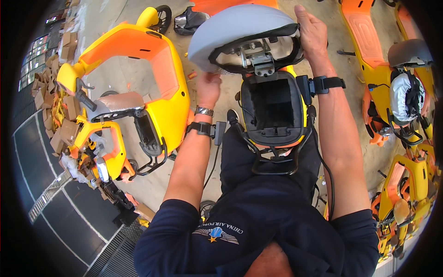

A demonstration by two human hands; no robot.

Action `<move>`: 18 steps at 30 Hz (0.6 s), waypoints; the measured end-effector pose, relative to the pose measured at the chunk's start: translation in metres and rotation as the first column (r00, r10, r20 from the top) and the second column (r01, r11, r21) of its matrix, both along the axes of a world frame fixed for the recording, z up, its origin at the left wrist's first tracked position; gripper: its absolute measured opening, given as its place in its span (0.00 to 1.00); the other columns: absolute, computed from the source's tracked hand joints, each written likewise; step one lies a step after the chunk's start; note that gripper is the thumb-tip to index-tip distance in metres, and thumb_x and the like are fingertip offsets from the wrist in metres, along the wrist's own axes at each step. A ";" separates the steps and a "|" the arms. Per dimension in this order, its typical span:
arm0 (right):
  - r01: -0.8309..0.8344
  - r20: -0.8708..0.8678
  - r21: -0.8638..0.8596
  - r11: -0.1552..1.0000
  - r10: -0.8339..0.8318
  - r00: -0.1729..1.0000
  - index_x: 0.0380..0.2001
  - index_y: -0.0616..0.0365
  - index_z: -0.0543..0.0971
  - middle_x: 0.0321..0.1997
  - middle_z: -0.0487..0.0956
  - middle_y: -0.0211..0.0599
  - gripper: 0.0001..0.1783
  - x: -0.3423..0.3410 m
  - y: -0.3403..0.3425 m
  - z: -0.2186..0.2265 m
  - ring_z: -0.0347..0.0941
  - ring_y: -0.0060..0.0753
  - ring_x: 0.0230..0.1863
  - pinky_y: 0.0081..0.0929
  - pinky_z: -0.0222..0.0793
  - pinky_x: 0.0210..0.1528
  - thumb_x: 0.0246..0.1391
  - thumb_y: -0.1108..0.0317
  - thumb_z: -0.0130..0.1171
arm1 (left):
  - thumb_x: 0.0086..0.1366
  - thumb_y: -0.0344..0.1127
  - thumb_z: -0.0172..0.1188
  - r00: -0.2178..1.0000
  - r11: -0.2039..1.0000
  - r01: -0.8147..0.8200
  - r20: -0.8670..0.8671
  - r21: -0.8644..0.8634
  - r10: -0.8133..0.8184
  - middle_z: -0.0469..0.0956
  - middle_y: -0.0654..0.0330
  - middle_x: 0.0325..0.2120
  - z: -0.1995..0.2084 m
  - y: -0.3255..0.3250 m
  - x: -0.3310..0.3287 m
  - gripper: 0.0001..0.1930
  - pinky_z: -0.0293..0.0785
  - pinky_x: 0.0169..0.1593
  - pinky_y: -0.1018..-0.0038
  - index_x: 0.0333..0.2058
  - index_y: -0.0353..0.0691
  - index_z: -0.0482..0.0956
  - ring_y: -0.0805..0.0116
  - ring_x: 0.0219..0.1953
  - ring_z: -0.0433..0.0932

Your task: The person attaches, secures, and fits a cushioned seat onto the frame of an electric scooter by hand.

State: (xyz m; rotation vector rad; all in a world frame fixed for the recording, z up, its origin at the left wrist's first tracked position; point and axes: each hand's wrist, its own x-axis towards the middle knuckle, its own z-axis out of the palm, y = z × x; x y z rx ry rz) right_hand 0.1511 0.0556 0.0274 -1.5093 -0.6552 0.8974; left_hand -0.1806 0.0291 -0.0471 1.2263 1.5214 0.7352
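Note:
A grey scooter seat (244, 25) is tipped up in front of me, its underside showing a metal hinge bracket (264, 67). Below it lies the open black under-seat box (272, 135) of a yellow scooter, with a black rear rack (277, 168) between my legs. My right hand (314, 37) is closed round the seat's right edge, thumb upward. Beside the seat's lower left edge is my left hand (210, 87), its fingers curled; whatever they hold is hidden. Straps with small dark boxes circle both wrists.
A yellow and orange scooter (173, 99) with a silver-covered seat stands close on my left. More scooters (369, 51) line the right side. Cardboard boxes (69, 44) and scraps are piled at far left. A dark wrapped bundle (190, 21) lies on the floor ahead.

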 end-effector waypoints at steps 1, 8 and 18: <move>0.005 0.035 -0.033 0.999 -0.004 0.999 0.22 0.64 0.77 0.19 0.68 0.21 0.29 0.001 0.000 0.000 0.59 0.16 0.24 0.21 0.60 0.26 0.58 0.44 0.59 | 0.50 0.19 0.58 1.000 1.000 0.003 0.004 -0.007 -0.003 0.79 0.58 0.38 0.011 0.005 0.002 0.21 0.72 0.46 0.74 0.46 0.32 0.73 0.67 0.41 0.77; -0.005 -0.060 0.064 0.998 0.009 0.998 0.21 0.57 0.74 0.21 0.66 0.19 0.23 0.001 0.000 0.001 0.57 0.13 0.23 0.16 0.55 0.25 0.60 0.49 0.59 | 0.45 0.30 0.72 0.983 0.925 -0.090 -0.114 0.368 0.141 0.75 0.49 0.47 0.044 -0.001 0.051 0.39 0.70 0.52 0.66 0.55 0.32 0.61 0.59 0.49 0.75; -0.068 -0.058 0.052 0.996 0.071 0.996 0.22 0.58 0.74 0.22 0.68 0.20 0.23 0.007 0.001 -0.003 0.60 0.13 0.25 0.16 0.57 0.27 0.60 0.50 0.60 | 0.50 0.31 0.67 0.909 0.925 -0.026 -0.376 0.379 0.179 0.80 0.48 0.29 0.041 0.000 0.020 0.20 0.74 0.35 0.66 0.41 0.35 0.70 0.53 0.31 0.80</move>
